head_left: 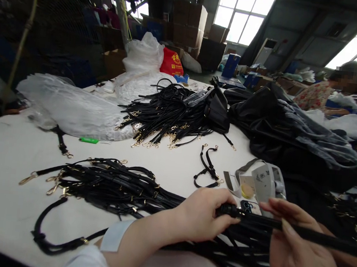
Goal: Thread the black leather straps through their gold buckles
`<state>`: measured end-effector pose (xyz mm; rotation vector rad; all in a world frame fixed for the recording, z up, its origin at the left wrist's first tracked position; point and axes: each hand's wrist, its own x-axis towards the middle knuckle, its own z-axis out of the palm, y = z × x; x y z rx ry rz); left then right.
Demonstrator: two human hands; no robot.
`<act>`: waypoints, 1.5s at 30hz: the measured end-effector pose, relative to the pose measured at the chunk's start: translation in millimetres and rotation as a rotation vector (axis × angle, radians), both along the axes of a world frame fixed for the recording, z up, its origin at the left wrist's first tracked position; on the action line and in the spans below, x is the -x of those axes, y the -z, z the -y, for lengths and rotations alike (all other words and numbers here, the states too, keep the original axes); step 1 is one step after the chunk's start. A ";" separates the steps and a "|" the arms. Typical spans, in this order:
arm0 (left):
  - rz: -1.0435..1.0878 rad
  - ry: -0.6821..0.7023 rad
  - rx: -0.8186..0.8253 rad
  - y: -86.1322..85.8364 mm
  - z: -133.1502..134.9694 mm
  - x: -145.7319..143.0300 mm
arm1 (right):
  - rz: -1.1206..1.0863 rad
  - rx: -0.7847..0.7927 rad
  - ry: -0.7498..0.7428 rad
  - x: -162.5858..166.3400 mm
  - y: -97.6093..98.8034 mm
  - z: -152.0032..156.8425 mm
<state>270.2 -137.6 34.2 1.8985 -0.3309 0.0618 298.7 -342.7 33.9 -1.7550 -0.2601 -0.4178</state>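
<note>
My left hand (203, 214) is closed around the end of a black strap (263, 221), near its gold-coloured metal fitting. The strap runs to the right through my right hand (305, 259), where the thumb lies in front and fingers show behind it. Under and beside my left forearm lies a bundle of black straps (112, 182) with gold snap hooks, spread across the table (7, 149). One looped strap (54, 248) sticks out at the front left. Just beyond my hands are a phone (250, 207) and a white plastic device (267, 179) with a grey band.
A second heap of black straps (168, 111) lies farther back. Clear plastic bags (73, 105) cover the left side, near a green object (89, 140). Black bags (279, 114) pile up at right. A person (316, 95) sits beyond them. Cardboard boxes (190, 24) stand behind.
</note>
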 end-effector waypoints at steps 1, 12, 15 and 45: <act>-0.003 0.000 0.023 0.1 -1.0 -0.2 | -0.071 -0.091 -0.024 -2.4 -1.8 0.0; -0.038 -0.069 0.201 7.3 10.4 3.3 | -0.112 -0.065 -0.213 -1.5 -16.5 8.8; -0.023 -0.082 0.265 6.4 11.8 4.6 | -0.100 0.050 -0.209 -3.8 -5.4 11.3; 0.057 -0.061 0.392 8.0 9.5 -0.7 | 0.052 0.405 -0.378 -6.8 -0.7 12.4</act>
